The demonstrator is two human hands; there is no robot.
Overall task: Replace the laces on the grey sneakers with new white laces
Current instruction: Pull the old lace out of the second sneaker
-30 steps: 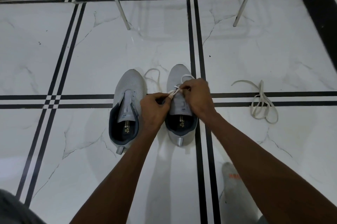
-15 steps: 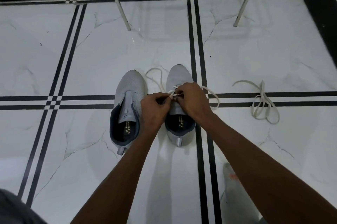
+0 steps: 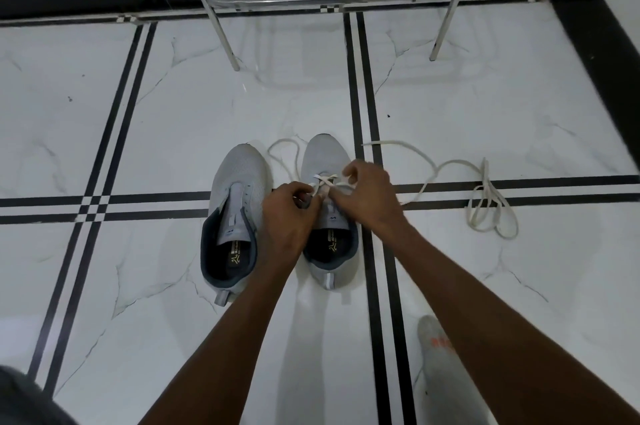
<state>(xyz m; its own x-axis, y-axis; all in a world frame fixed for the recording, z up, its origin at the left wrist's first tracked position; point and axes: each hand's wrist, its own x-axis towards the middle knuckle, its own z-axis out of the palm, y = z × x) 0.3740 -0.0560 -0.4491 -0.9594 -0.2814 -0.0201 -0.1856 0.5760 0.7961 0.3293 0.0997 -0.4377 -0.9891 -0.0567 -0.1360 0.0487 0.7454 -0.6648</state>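
Observation:
Two grey sneakers stand side by side on the floor, toes away from me. The left sneaker (image 3: 239,189) has no lace in it. The right sneaker (image 3: 323,153) has a white lace (image 3: 325,178) crossed over its lowest eyelets. My left hand (image 3: 285,217) pinches the lace at the shoe's left eyelet edge. Over the right eyelet edge, my right hand (image 3: 369,199) pinches the lace too. One lace end loops on the floor between the toes; the other trails off to the right. A second white lace (image 3: 490,208) lies bunched on the floor further right.
A metal wire rack (image 3: 221,26) stands on thin legs just beyond the sneakers. A dark skirting band (image 3: 595,54) runs along the walls at the back and right. My foot in a grey sock (image 3: 433,334) rests at the lower right.
My right hand has drawn lace through the right sneaker, and a crossing now shows over the eyelets. The lace's free end has swung out to the right, up to the bunched lace.

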